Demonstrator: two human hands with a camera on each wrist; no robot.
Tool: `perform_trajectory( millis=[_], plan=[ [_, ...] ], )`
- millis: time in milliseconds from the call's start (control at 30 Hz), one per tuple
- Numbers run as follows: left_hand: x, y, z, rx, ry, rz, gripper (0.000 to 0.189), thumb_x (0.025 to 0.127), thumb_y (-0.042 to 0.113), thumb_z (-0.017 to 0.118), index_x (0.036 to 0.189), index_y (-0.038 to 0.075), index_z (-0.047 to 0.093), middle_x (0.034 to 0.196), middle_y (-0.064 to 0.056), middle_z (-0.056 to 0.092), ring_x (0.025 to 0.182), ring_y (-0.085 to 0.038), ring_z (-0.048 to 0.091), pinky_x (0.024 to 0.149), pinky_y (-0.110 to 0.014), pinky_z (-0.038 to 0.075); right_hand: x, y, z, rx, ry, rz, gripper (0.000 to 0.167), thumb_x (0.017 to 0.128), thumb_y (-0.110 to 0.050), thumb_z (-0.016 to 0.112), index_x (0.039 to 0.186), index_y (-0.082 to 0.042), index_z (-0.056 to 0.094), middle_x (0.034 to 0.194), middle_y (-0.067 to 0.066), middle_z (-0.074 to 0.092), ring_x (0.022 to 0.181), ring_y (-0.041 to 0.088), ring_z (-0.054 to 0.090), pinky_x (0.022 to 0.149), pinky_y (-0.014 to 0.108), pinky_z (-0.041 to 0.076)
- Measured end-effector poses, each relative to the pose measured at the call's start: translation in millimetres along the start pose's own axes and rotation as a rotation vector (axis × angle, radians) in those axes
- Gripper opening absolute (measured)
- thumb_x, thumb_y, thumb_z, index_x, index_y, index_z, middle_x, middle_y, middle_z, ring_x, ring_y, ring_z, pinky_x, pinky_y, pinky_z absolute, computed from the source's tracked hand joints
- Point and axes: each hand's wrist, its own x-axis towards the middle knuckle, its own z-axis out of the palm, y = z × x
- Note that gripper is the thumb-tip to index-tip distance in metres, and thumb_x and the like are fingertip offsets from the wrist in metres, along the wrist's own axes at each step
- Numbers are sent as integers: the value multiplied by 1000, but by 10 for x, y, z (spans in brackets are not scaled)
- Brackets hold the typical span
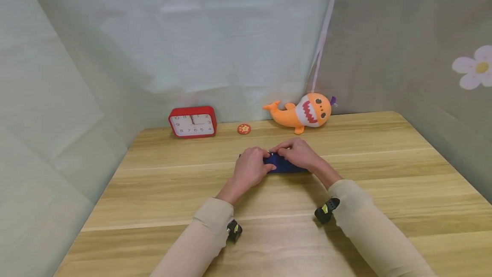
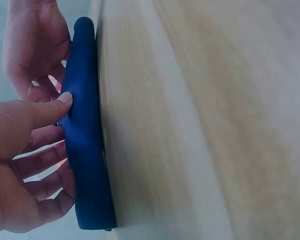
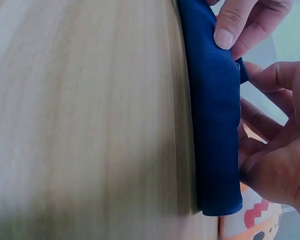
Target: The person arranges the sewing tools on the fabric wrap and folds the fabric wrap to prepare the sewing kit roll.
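A long, narrow dark blue fabric pouch lies crosswise on the table in the head view. My left hand pinches its far edge, the thumb laid over the fabric and the fingers behind, as the left wrist view shows on the left hand. At the same edge, my right hand has its fingertips at a small dark tab that sticks out beside a bit of metal. The other fingers of the right hand are curled against the back of the pouch, which hides their tips.
Along the back of the wooden table stand a red clock, a small round red piece and an orange plush shark. Pale cloth hangs behind and at the sides.
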Motion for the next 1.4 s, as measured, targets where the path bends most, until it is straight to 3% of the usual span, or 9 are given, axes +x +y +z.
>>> perform_trajectory(
  millis=[433,567,667,767,867,967,1133,1300,1400],
  plan=[
    [31,-11,32,-25,3,-21,41,89,31,87,120,6,79,122,-11,78,117,-29,70,102,-43,56,5,12,6,-35,7,-33,27,102,-14,59,116,-12,83,124,9,78,126,30,67,109,51,49],
    [25,-28,36,-30,-12,-9,40,92,30,84,122,6,78,124,-11,77,119,-30,69,104,-44,54,-38,32,-70,-51,13,-43,27,103,-19,61,121,-14,81,126,10,77,117,29,69,99,44,53],
    [-5,-54,-34,-83,-29,-6,37,97,29,79,125,6,77,127,-12,76,124,-31,67,109,-46,51,-128,75,-213,-10,105,-25,28,105,-21,62,126,-10,78,124,15,76,107,32,70,86,36,55],
    [-54,-148,-162,-163,11,-64,32,100,26,74,125,6,77,127,-13,75,124,-32,66,109,-48,50,-241,156,-385,32,231,21,30,106,-21,61,125,-3,76,119,21,75,96,33,70,76,30,54],
    [-106,-314,-279,-224,81,-176,28,101,24,71,122,6,77,120,-12,76,116,-31,68,102,-48,52,-346,276,-523,8,280,93,31,105,-22,61,120,1,74,111,21,75,90,28,67,74,28,52],
    [-154,-464,-343,-275,93,-289,29,101,26,70,120,4,74,112,-14,76,106,-30,68,96,-47,53,-434,399,-594,-16,219,172,32,104,-26,62,113,3,74,97,14,76,80,19,65,69,28,51],
    [-217,-603,-301,-352,-13,-406,33,101,31,70,117,2,70,99,-12,71,86,-24,64,78,-35,53,-492,524,-562,65,86,251,33,103,-29,65,90,1,72,71,2,65,63,14,57,57,28,48],
    [-234,-649,-207,-457,-69,-443,24,102,28,69,104,4,68,76,-4,62,57,-14,55,54,-25,43,-476,549,-486,113,56,270,34,101,-31,69,81,-4,67,65,-1,58,56,13,54,51,27,45],
    [-234,-662,-185,-530,-75,-453,21,105,25,65,100,4,67,70,-2,57,53,-13,52,49,-24,41,-462,560,-467,125,42,264,32,101,-29,70,82,-3,67,64,0,57,55,13,53,50,27,44]
  ],
)
